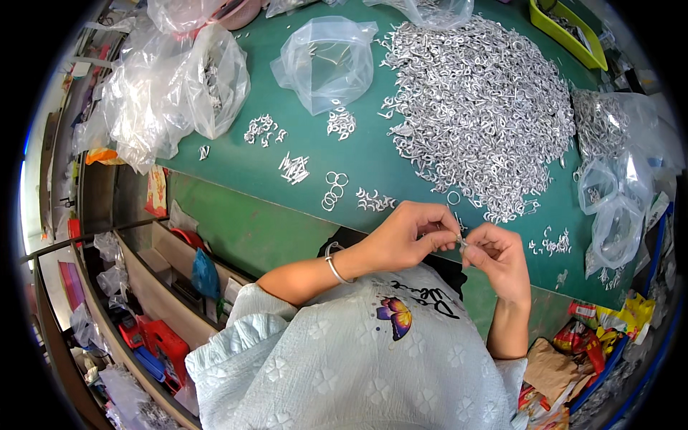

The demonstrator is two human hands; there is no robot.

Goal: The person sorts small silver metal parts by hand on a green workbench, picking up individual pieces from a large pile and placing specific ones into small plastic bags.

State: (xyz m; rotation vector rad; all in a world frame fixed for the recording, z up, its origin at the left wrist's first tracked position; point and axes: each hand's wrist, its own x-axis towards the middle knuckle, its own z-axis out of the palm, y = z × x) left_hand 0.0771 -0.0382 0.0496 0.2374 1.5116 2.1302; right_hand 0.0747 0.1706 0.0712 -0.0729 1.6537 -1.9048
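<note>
Working at the table [301,222] edge, below the heap [480,107] of metal hooks, left hand [405,236] and right hand [498,258] pinch one small hook [461,241] between fingertips; best keep it steady, close, clear of loose rings [334,190].

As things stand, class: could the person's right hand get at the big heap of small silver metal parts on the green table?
Probably yes. The right hand sits at the table's near edge, the big heap lies just beyond it, and nothing stands between them. However, its fingers are pinching a small metal part together with the left hand.
</note>
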